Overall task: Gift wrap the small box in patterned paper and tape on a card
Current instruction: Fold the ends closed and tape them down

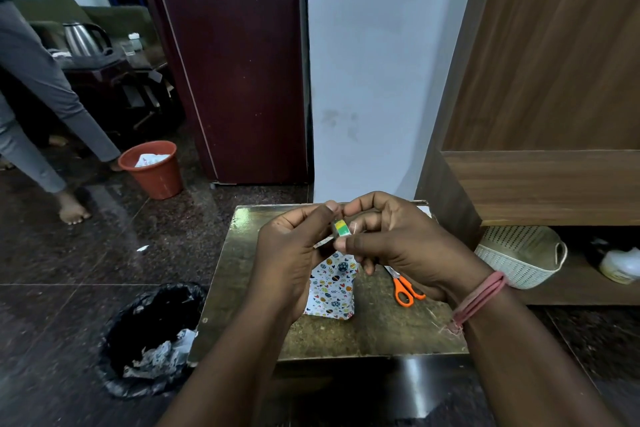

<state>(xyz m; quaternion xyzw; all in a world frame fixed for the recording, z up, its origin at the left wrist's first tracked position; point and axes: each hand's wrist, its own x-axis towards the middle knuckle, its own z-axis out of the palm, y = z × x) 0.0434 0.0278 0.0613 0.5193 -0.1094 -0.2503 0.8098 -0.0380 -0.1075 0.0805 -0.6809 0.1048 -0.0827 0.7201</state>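
**Green and yellow tape comes next**

Green and yellow show on the small tape roll (340, 229) held up above the counter (377, 329). The left hand (298, 253) and the right hand (394, 243) both curl their fingers round it and pinch it. It looks like they are picking at the roll to find the tape end. Next, a strip must be pulled out and stuck on a flap.

Under the hands lies the wrapped box (332, 291), flat on the counter in patterned paper. Its long side seems to run away from the person, tipped a little to the right. Orange scissors (403, 289) lie just beside it. No card can be seen.
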